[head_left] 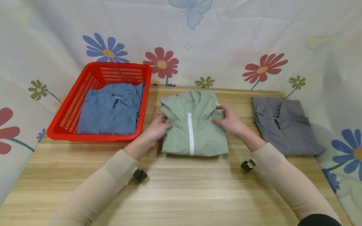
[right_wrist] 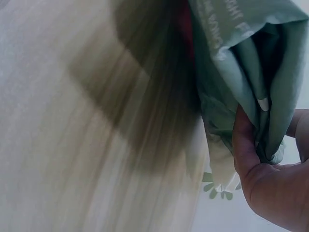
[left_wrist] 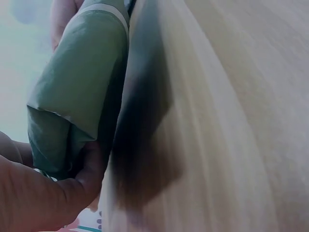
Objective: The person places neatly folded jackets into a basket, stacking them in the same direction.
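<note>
1. Wooden table [head_left: 192, 191]: it carries everything in front of me.
2. Red slatted basket [head_left: 93, 137]: stands at the table's left, cupping a folded blue jacket [head_left: 110, 114].
3. Folded grey jacket [head_left: 288, 131]: lies at the right, apart from the others.
4. Folded pale-green jacket [head_left: 207, 136]: mid-table, between basket and grey jacket, seemingly just off the wood.
5. Left hand [head_left: 156, 129] and right hand [head_left: 230, 121]: each pinches one side edge, probably keeping the folds together.
6. White zip [head_left: 191, 135]: faces up, running down the front.
</note>
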`<state>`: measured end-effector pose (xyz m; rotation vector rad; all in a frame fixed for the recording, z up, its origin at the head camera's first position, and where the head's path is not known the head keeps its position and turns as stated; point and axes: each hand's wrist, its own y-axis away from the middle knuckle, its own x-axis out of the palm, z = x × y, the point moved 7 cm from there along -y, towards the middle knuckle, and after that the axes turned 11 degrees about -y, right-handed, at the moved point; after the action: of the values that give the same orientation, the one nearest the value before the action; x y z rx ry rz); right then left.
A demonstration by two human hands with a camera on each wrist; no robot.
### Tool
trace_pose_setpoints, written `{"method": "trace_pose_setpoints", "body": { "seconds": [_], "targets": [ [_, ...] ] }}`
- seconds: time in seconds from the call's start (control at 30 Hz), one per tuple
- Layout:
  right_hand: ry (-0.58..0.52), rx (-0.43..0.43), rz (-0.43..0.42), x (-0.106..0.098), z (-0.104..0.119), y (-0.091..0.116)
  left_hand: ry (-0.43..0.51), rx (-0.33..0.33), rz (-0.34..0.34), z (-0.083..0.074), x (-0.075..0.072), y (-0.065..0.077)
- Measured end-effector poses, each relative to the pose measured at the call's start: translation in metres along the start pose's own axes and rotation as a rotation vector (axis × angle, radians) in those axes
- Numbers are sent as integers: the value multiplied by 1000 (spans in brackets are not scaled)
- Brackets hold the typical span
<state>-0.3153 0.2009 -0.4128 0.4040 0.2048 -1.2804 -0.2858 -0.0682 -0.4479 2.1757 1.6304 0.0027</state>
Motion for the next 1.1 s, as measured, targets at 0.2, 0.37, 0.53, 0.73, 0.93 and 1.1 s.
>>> {"method": "trace_pose_setpoints", "body": {
  "seconds": [0.2,0.37,0.53,0.73,0.93,1.1],
  "targets": [
    [27,-6,-9,-4,9,3,-2,8,-6,-13,-2,8],
    [16,-36,-10,-8,19,6,33,43,9,-28,-5,16],
    [1,-62,-3,-8,28,8,58,88,28,-42,-11,22],
    [-8,-69,-4,-3,37,10,59,118,19,-51,-24,28],
    [-14,-77,2,0,46,9,34,119,10,-55,-34,32],
    [-20,-98,3,3,53,8,27,127,3,-58,-43,37]
  ]
}}
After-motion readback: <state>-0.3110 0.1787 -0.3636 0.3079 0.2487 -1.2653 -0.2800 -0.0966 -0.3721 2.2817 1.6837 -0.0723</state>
